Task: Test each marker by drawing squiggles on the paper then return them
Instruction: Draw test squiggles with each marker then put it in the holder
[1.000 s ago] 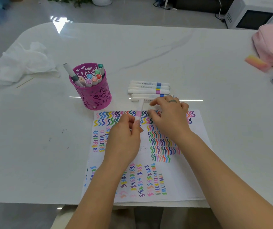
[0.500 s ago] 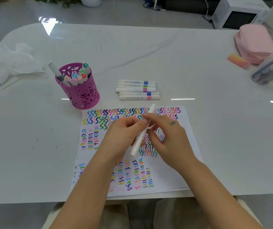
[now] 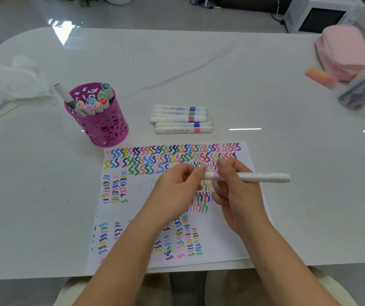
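Note:
A white marker (image 3: pixel 263 177) with a pink band lies level above the paper (image 3: pixel 141 208), its long end pointing right. My right hand (image 3: pixel 236 193) grips its barrel near the band. My left hand (image 3: pixel 177 188) pinches the capped left end between thumb and forefinger. The paper is covered with coloured squiggles. Beyond it, several white markers (image 3: pixel 180 119) lie side by side on the table. A magenta cut-out pen cup (image 3: pixel 102 122) at the left holds several more markers.
Crumpled white tissue (image 3: pixel 7 82) lies at the far left. At the right edge are a pink pouch (image 3: pixel 342 51), an orange-pink eraser block (image 3: pixel 319 76) and a clear pencil case (image 3: pixel 364 89). The white table's (image 3: pixel 199 69) front edge runs just below the paper.
My right hand picked a marker from the row and brought it over the paper. The marker has swung from steeply tilted to level, with both hands now on its left end.

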